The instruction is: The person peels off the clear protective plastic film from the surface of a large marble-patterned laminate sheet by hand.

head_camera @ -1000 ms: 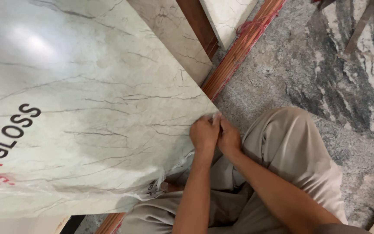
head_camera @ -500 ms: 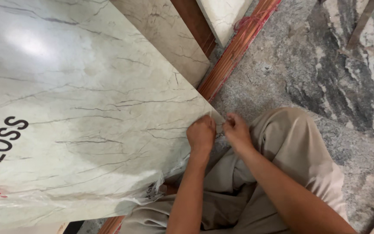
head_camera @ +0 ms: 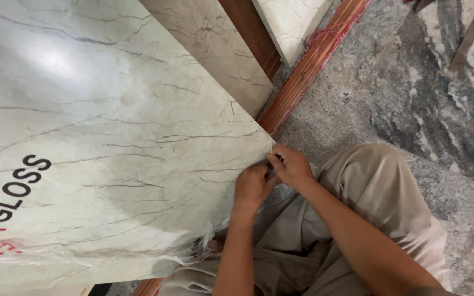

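Both hands point(head_camera: 272, 175) pinching glossy marble-look sheet point(head_camera: 116, 142) corner, tan trousers point(head_camera: 379, 192)

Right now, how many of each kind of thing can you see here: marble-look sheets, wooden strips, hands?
Marble-look sheets: 3: the large glossy sheet, a beige sheet, a pale sheet
Reddish wooden strips: 1
Hands: 2: left hand, right hand, both at the large sheet's corner
Total: 6
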